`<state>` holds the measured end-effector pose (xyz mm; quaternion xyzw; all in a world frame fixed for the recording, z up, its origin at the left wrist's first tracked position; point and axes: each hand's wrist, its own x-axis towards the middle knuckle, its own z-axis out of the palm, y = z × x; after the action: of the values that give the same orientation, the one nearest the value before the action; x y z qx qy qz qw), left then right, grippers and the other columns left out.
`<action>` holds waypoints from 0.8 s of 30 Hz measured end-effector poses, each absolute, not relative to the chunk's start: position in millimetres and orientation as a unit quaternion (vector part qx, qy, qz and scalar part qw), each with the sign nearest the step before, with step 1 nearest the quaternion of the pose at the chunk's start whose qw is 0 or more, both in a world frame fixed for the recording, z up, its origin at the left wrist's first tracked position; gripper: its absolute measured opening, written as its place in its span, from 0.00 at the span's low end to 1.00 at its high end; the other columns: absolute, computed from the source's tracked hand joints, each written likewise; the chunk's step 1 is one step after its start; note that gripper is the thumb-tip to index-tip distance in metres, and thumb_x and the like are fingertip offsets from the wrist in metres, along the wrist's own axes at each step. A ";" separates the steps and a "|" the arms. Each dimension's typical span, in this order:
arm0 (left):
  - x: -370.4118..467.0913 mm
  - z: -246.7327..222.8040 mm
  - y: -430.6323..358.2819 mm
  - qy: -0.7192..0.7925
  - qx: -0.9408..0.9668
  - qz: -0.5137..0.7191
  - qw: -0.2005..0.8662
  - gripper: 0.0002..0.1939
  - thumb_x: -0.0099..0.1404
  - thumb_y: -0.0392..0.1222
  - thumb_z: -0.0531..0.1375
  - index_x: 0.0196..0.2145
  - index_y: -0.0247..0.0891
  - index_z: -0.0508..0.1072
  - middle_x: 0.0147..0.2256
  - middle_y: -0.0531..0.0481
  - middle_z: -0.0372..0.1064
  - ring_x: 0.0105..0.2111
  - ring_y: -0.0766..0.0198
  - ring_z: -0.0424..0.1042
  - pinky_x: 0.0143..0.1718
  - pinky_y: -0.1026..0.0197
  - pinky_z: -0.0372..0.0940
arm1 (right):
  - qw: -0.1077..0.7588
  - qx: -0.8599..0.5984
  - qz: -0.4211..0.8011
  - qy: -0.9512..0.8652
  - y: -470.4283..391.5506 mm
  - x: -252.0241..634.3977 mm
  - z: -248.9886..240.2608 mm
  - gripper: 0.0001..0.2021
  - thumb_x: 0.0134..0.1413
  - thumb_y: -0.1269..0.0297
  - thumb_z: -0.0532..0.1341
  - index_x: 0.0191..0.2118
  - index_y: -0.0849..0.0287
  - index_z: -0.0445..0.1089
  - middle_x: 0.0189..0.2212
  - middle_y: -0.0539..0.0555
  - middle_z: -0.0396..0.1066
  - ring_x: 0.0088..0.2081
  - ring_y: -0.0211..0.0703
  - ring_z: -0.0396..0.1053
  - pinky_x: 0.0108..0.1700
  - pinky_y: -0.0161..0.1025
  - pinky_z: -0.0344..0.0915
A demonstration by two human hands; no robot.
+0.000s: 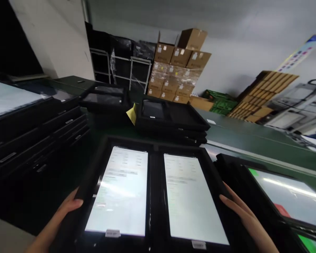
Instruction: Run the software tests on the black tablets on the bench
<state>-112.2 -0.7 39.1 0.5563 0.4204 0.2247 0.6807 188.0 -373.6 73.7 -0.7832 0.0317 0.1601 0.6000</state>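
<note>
A black foam tray (pixel 155 182) spans the space between my hands, with two lit tablets lying side by side in it. Both the left tablet (pixel 121 196) and the right tablet (pixel 192 200) show white screens with small text, and each has a white label at its lower edge. My left hand (pixel 65 211) grips the tray's left side, thumb on top and fingers hidden beneath. On the opposite side, my right hand (pixel 238 207) holds the tray's edge in the same way.
Black trays (pixel 37 130) are stacked at left; more trays (pixel 171 119) with a yellow paper (pixel 132 114) stand ahead. At right lies a tray with a lit tablet (pixel 292 196). Cardboard boxes (pixel 173 73), green crates (pixel 218 102) and a metal rack (pixel 121 66) stand behind.
</note>
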 end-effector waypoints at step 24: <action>-50.7 55.5 -11.2 0.292 0.917 -0.081 0.259 0.55 0.62 0.63 0.62 0.72 0.65 0.26 0.74 0.53 0.08 0.72 0.23 0.30 0.48 0.29 0.71 | 0.238 -0.840 -0.042 -0.486 -374.9 148.7 16.8 0.11 0.67 0.59 0.59 0.45 0.44 0.81 0.70 0.49 0.55 0.71 0.77 0.46 0.42 0.68 0.78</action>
<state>-50.7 -11.2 55.5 0.9171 0.2922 -0.0812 0.2587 148.7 -374.9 16.8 -0.8402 -0.4855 -0.0420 0.2379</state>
